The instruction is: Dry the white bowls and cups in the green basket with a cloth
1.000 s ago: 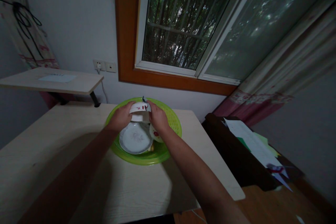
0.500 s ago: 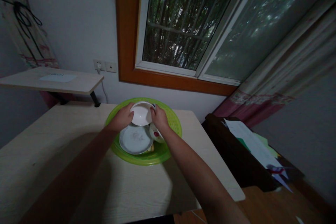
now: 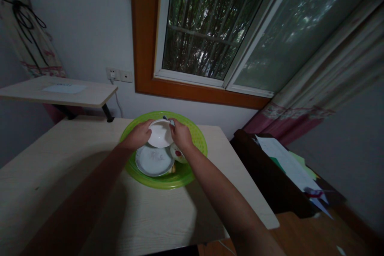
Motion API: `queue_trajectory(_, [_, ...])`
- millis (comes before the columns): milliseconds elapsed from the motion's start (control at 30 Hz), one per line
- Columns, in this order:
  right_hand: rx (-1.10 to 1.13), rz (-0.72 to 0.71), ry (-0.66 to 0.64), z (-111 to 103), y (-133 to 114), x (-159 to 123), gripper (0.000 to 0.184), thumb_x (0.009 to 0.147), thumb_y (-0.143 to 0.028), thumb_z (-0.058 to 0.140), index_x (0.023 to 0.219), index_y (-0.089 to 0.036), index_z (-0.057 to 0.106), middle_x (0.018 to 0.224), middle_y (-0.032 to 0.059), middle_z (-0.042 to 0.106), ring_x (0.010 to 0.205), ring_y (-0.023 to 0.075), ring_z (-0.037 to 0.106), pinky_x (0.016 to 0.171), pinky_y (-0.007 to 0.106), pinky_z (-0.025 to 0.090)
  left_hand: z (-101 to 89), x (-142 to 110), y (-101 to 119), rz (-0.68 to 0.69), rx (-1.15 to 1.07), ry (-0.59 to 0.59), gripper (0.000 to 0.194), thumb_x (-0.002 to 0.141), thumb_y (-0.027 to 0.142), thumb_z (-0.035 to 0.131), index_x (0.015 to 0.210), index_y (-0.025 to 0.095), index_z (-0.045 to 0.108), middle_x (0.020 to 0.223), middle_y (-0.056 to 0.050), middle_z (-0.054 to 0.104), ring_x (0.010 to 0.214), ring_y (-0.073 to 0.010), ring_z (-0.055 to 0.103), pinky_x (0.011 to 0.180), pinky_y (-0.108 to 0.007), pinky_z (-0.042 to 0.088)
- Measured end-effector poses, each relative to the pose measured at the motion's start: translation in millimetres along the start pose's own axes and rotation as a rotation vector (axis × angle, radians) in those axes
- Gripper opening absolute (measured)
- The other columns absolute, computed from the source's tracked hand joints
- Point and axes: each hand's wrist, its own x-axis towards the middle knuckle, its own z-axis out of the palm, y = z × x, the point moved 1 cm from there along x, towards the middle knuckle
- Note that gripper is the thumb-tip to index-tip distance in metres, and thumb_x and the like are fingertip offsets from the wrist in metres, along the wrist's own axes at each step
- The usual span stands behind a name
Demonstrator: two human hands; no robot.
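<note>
Both hands grip a white bowl (image 3: 160,134) over the far half of a green plastic basin (image 3: 168,185). My left hand (image 3: 139,136) is closed on the bowl's left rim, and my right hand (image 3: 181,133) on its right rim. The bowl is tilted, its white inside facing me. Below it in the basin lies a white plate (image 3: 154,161) with a patterned rim. A second bowl (image 3: 177,154) with a red mark sits beside the plate, partly hidden by my right wrist. A dark-ended object (image 3: 165,118) shows behind the held bowl; its kind is unclear.
The basin stands on a pale wooden table (image 3: 162,216) against the wall. A raised shelf (image 3: 99,95) with a paper sheet (image 3: 64,88) is at the left. Dark furniture (image 3: 255,168) with papers stands at the right, below the window (image 3: 222,28).
The bowl has moved slightly down toward the plate, with both hands still on it. More of the dark-ended object shows behind its rim.
</note>
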Motion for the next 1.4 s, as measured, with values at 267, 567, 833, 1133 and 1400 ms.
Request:
queue_trajectory(267, [0.209,0.133,0.113,10,13,8,0.019,0.100,-0.025,0.058,0.109,-0.017,0.073,0.100,0.0120,0.079,0.091,0.0250,0.073,0.084,0.031,0.054,-9.6,1,18,-0.027,-0.139,0.067,0.052,0.090,0.034,0.053,0.137,0.015,0.065,0.133,-0.014,0.072,0.123,-0.0298,0.067,0.113,-0.047,0.048])
queue_trajectory(567, [0.323,0.204,0.078,17,18,10,0.016,0.099,-0.025,0.059,0.100,-0.017,0.072,0.097,0.0107,0.079,0.086,0.0232,0.072,0.080,0.031,0.054,-2.9,0,9,-0.016,-0.261,0.041,0.067,0.079,0.028,0.050,0.145,0.019,0.058,0.141,-0.009,0.067,0.130,-0.0289,0.063,0.116,-0.042,0.048])
queue_trajectory(833, [0.165,-0.006,0.045,6,5,1,0.028,0.102,-0.021,0.055,0.127,-0.018,0.067,0.112,0.0113,0.079,0.100,0.0236,0.074,0.091,0.030,0.052,-3.7,1,3,0.013,-0.270,0.040,0.071,0.074,0.024,0.047,0.143,0.017,0.062,0.133,-0.009,0.070,0.125,-0.0290,0.064,0.115,-0.044,0.048])
queue_trajectory(1133, [0.132,-0.054,-0.018,-4,-2,-4,0.037,0.100,-0.019,0.054,0.136,-0.022,0.064,0.121,0.0078,0.078,0.108,0.0222,0.073,0.098,0.030,0.052,-10.2,-2,8,0.058,-0.239,-0.068,0.066,0.075,0.027,0.045,0.137,0.013,0.066,0.121,-0.010,0.075,0.112,-0.0298,0.068,0.101,-0.041,0.056])
queue_trajectory(1400, [0.232,-0.010,0.058,0,0,0,0.031,0.100,-0.018,0.053,0.127,-0.021,0.068,0.117,0.0077,0.078,0.106,0.0215,0.072,0.096,0.029,0.052,-16.7,-4,22,0.031,-0.280,-0.039,0.055,0.091,0.040,0.044,0.133,0.013,0.067,0.130,-0.013,0.072,0.119,-0.0292,0.066,0.110,-0.044,0.050])
